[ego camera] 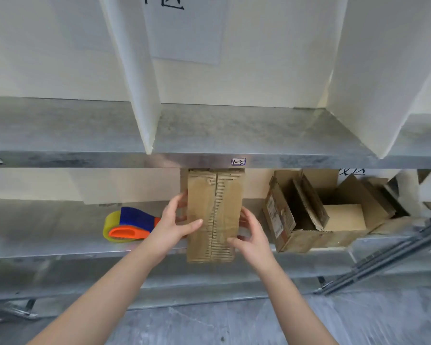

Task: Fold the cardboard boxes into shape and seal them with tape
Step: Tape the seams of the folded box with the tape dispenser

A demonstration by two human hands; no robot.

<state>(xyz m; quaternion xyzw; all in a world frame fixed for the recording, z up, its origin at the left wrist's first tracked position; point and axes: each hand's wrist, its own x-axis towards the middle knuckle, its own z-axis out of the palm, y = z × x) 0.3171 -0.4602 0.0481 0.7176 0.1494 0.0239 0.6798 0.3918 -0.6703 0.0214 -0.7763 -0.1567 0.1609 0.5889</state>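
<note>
You are facing a metal rack, looking down at your two bare hands, which hold a closed cardboard box [214, 215] between them at the front of the lower shelf [47, 232]. Your left hand [174, 220] grips the box's left side, thumb laid across the top face and fingers wrapped down the side. Your right hand [251, 235] grips the right side the same way, thumb on top and fingers curled round the edge, where a shiny clear strip shows beside them. The box is long and narrow and lies lengthwise away from you: its near end hangs out past the shelf's front edge, and its far end is hidden under the upper shelf [234, 128]. Its top face is worn – the outer paper is torn away along the centre seam, baring the ridged layer. Just left of your left hand, a tape dispenser [130, 224] lies on the same shelf, with a blue body, an orange handle and a roll of yellowish clear tape. To the right of the box, apart from it, stand several open boxes [309, 212] with their flaps up. A small label [238, 161] reading "1-3" is stuck on the upper shelf's front edge, directly above the box. White dividers [139, 83] split the upper shelf into bays, and a sheet of paper [184, 28] with dark handwriting hangs on the wall behind. Grey floor [209, 324] shows below your forearms.
</note>
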